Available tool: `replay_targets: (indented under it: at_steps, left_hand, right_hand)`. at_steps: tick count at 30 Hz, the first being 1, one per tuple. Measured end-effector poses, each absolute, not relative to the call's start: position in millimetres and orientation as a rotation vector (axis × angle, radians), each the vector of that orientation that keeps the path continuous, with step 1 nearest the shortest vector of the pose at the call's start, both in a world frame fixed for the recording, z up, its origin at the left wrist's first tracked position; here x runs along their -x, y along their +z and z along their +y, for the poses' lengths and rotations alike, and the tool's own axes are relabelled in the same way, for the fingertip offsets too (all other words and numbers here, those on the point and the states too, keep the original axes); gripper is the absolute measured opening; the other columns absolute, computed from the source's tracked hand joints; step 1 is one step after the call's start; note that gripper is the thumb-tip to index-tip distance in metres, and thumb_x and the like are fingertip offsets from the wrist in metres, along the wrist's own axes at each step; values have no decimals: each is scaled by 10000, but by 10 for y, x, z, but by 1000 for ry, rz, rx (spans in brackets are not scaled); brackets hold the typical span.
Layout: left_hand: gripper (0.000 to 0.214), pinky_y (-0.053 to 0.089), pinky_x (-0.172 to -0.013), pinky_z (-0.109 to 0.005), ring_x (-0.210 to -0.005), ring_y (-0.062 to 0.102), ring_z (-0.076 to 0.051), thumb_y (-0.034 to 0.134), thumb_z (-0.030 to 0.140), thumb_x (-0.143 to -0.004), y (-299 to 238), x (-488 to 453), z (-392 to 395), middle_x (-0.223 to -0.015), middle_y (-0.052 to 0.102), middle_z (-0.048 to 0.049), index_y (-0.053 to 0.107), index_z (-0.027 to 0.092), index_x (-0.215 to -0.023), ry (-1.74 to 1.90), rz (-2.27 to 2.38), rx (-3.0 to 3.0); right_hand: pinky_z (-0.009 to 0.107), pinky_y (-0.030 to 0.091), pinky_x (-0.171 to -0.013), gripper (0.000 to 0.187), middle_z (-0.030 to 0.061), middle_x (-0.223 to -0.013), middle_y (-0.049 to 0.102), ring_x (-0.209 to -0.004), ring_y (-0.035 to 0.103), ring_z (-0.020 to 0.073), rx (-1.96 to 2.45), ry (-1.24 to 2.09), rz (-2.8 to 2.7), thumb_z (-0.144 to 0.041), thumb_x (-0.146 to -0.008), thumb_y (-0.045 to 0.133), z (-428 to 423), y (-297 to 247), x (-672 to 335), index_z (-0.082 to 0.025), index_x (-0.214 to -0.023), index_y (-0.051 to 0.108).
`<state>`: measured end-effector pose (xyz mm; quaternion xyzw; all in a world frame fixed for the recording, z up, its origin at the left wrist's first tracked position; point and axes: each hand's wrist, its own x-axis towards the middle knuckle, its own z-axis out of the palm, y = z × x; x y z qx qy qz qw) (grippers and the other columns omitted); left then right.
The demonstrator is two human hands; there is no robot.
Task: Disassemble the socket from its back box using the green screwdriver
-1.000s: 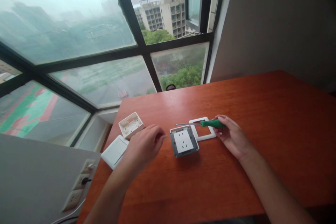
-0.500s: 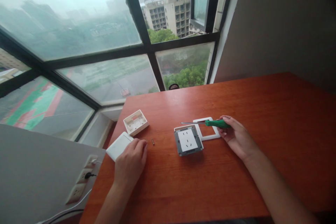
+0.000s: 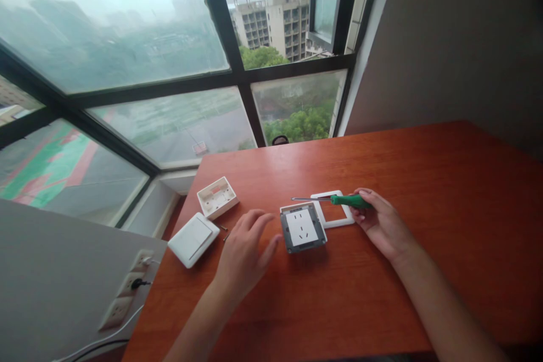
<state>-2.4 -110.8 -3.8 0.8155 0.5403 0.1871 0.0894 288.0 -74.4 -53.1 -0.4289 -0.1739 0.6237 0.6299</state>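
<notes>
My right hand (image 3: 384, 223) is closed round the green handle of a screwdriver (image 3: 350, 200), whose shaft points left above the table. Below the shaft lies a wall socket (image 3: 302, 227) with a white face and grey mounting frame, seated on a white box. Partly under the screwdriver is a white cover frame (image 3: 335, 223), touching or very near the socket. My left hand (image 3: 248, 249) hovers just left of the socket, thumb and fingers apart, with nothing in it. Two small screws (image 3: 223, 228) lie left of it, one partly hidden by the hand.
A white light switch (image 3: 194, 240) rests near the table's left edge, with an empty white mounting box (image 3: 218, 198) behind it. Wall outlets (image 3: 128, 284) with a black plug and cords are at lower left. Windows (image 3: 161, 113) rise beyond the wooden table (image 3: 407, 169).
My left hand has moved right, from beside the light switch toward the socket, and its fingers have spread. A second screw now shows. My right hand keeps the screwdriver nearly still.
</notes>
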Motion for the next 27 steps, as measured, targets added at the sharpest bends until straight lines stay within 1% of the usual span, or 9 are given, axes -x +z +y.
replay_targets:
  at_steps: [4,7,14,20,27]
  left_hand:
    - [580,436,-1006,-444,-1208,500,-287,687,391,-812,20,-154,-1052,-1337,501,-106,444,252,-1320,514,1434,-2384]
    - [694,420,-1016,-478,-1226,481,-311,741,441,-753,31,-229,-1020,-1356,494,-112,425,264,-1345,491,1395,-2402]
    - [735,413,-995,-481,-1200,490,-318,778,462,-702,24,-299,-975,-1341,521,-94,448,271,-1330,441,1358,-2434]
    - [784,404,-986,-479,-1194,479,-319,823,425,-649,21,-327,-942,-1338,527,-78,452,278,-1324,376,1373,-2455]
    - [793,396,-977,-473,-1192,472,-321,821,435,-645,-3,-338,-926,-1332,525,-83,450,289,-1330,349,1373,-2460]
  right_hand:
    - [174,402,-431,145,-4,-769,649,-590,544,89,989,1427,-397,-267,-706,773,-747,-531,-2876,-193,-801,691]
    - [182,409,-436,143,-4,-777,657,-588,548,93,989,1429,-395,-267,-702,775,-752,-528,-2874,-200,-796,690]
    - [188,413,-438,138,-8,-758,647,-580,543,94,984,1429,-395,-265,-709,773,-757,-523,-2869,-204,-801,690]
    - [173,399,-430,116,-15,-733,627,-573,529,82,977,1439,-398,-258,-733,754,-761,-522,-2872,-195,-802,685]
    - [177,389,-427,150,-16,-733,635,-563,530,79,981,1446,-396,-275,-704,774,-753,-520,-2869,-197,-792,681]
